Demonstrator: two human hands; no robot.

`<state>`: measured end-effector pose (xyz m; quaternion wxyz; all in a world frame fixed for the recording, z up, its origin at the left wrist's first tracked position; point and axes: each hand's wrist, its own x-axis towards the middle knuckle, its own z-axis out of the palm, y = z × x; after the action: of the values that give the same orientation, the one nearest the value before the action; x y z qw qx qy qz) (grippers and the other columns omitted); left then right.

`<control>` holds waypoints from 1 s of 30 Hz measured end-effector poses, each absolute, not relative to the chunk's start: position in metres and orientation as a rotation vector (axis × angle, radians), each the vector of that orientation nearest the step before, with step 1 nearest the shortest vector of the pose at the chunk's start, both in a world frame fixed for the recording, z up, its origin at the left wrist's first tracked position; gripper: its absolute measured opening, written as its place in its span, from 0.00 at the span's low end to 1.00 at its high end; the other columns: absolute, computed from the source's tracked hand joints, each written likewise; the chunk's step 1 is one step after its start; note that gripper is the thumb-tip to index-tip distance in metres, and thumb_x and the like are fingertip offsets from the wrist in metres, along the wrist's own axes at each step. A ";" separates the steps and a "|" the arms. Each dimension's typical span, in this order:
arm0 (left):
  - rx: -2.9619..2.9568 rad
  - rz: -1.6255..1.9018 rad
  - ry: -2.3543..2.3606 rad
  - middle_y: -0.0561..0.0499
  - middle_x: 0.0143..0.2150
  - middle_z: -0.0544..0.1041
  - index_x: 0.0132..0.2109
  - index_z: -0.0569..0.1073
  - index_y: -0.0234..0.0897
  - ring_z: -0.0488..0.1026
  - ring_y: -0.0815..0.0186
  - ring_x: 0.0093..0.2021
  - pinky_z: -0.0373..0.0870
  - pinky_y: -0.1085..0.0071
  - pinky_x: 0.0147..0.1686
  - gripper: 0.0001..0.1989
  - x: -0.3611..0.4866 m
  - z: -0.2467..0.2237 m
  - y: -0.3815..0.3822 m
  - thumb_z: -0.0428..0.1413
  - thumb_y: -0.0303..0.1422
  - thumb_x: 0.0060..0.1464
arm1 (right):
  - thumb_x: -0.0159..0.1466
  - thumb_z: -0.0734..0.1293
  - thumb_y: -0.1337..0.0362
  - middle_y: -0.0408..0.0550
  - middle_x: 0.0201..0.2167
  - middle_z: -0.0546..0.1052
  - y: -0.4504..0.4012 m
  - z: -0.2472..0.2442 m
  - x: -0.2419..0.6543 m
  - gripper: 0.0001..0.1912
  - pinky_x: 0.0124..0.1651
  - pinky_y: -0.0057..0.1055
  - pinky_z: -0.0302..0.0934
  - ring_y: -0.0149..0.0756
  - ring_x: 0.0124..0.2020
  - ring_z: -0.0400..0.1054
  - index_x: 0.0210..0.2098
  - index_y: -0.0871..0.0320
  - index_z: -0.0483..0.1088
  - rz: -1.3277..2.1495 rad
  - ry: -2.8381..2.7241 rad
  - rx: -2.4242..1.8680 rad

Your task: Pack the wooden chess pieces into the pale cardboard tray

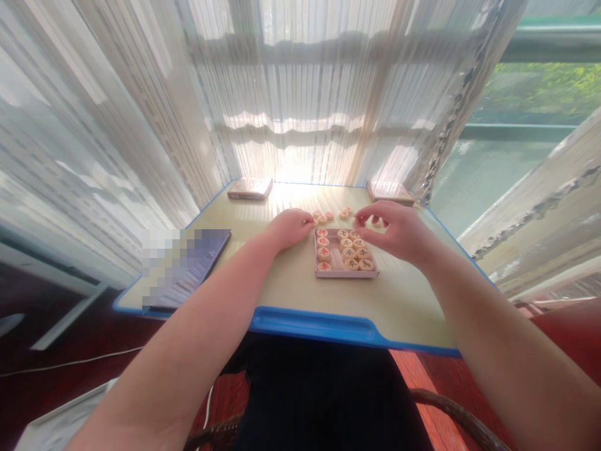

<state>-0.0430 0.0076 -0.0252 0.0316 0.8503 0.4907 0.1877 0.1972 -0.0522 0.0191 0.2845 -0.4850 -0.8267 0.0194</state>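
Beside the far left corner of a shallow box (346, 274), my left hand (293, 227) is curled, its fingertips closed on a xiangqi piece at the near side of a loose group. Over the box's far right corner, my right hand (394, 228) arches with thumb and index finger around a pale xiangqi piece (357, 223), partly hidden. Inside the box, red-marked xiangqi pieces (323, 254) form a left column. Black-marked xiangqi pieces (349, 254) fill two columns on the right, with a bare strip between. Beyond the box lie loose red-marked pieces (322, 219) and more loose pieces (345, 213).
A flat box (250, 188) lies at the table's back left, another flat box (389, 191) at the back right. To the left is a dark, partly blurred folder-like object (206, 269). The table (282, 288) has a blue front tray (314, 324). Sheer curtains (300, 81) hang behind.
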 end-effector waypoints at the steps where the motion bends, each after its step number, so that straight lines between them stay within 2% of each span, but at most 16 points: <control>1: 2.628 0.583 1.503 0.49 0.44 0.79 0.43 0.78 0.37 0.73 0.60 0.45 0.68 0.66 0.49 0.15 -0.043 -0.026 0.008 0.47 0.33 0.56 | 0.58 0.64 0.59 0.47 0.36 0.77 -0.058 0.019 0.191 0.11 0.41 0.31 0.61 0.37 0.37 0.69 0.37 0.55 0.74 0.106 -2.252 -1.206; 6: 2.650 0.612 1.482 0.48 0.43 0.79 0.43 0.78 0.37 0.74 0.60 0.45 0.68 0.66 0.47 0.15 -0.044 -0.029 0.011 0.47 0.33 0.56 | 0.57 0.65 0.65 0.46 0.33 0.76 -0.075 0.006 0.167 0.08 0.44 0.31 0.60 0.35 0.37 0.68 0.36 0.55 0.73 0.250 -2.522 -0.840; 10: 2.637 0.619 1.495 0.49 0.44 0.79 0.43 0.78 0.38 0.74 0.61 0.45 0.68 0.67 0.48 0.15 -0.044 -0.029 0.011 0.47 0.33 0.56 | 0.55 0.66 0.68 0.46 0.32 0.76 -0.078 -0.001 0.162 0.07 0.45 0.34 0.59 0.38 0.39 0.66 0.34 0.55 0.72 0.220 -2.618 -0.788; 17: 2.644 0.612 1.470 0.48 0.43 0.79 0.43 0.78 0.37 0.73 0.60 0.44 0.68 0.66 0.47 0.16 -0.044 -0.029 0.012 0.47 0.34 0.56 | 0.60 0.64 0.63 0.48 0.32 0.76 -0.079 -0.001 0.158 0.07 0.46 0.35 0.59 0.39 0.39 0.65 0.35 0.56 0.73 0.171 -2.604 -0.834; 25: 2.665 0.595 1.476 0.49 0.43 0.79 0.43 0.78 0.37 0.73 0.61 0.45 0.68 0.66 0.47 0.15 -0.044 -0.029 0.011 0.47 0.33 0.56 | 0.60 0.64 0.62 0.48 0.30 0.76 -0.076 -0.005 0.158 0.07 0.45 0.35 0.59 0.38 0.38 0.66 0.33 0.57 0.74 0.162 -2.583 -0.794; 30: 2.580 0.645 1.528 0.50 0.47 0.78 0.50 0.75 0.40 0.73 0.61 0.47 0.68 0.66 0.49 0.17 -0.042 -0.028 0.009 0.47 0.34 0.58 | 0.61 0.64 0.62 0.48 0.32 0.76 -0.074 -0.006 0.159 0.07 0.45 0.34 0.60 0.38 0.38 0.67 0.35 0.56 0.74 0.134 -2.559 -0.793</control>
<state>-0.0423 0.0086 -0.0282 0.0372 0.8405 0.4980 0.2103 0.1585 -0.0742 -0.0061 0.2278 -0.2879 -0.9289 0.0485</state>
